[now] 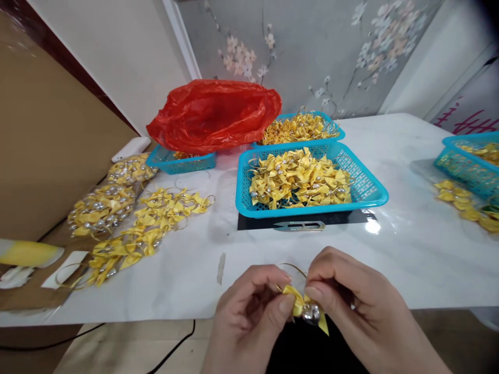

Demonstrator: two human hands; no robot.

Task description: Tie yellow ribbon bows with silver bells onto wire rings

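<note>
Both hands work together at the near edge of the desk [409,244]: the left hand [249,311] pinches one wing of a small yellow ribbon bow [298,304] between thumb and forefinger, and the right hand [351,301] closes on the other side of the same bow, its fingertips pressing at the knot. A silver bell [312,314] hangs at the centre of the bow, just below the fingers, and a thin gold cord loop [294,267] rises behind it. The bow is held in the air above the desk edge, apart from every container. To do the step well, judged from this grip: keep the pinch close to the knot so that the wings stay flat and even, hold the bell centred, and keep the cord loop free of the fingers so that it does not twist or kink. Steady tension from both sides is preferable to a sharp pull, since the ribbon looks thin and likely to crease. Directly ahead lies a thread snipper [300,226] on a dark mat, touching nothing else, and behind it stands a blue basket [370,192] filled with like bows. Further bows lie strung in a heap [148,228] on the left, near a red plastic bag [214,111].
</note>
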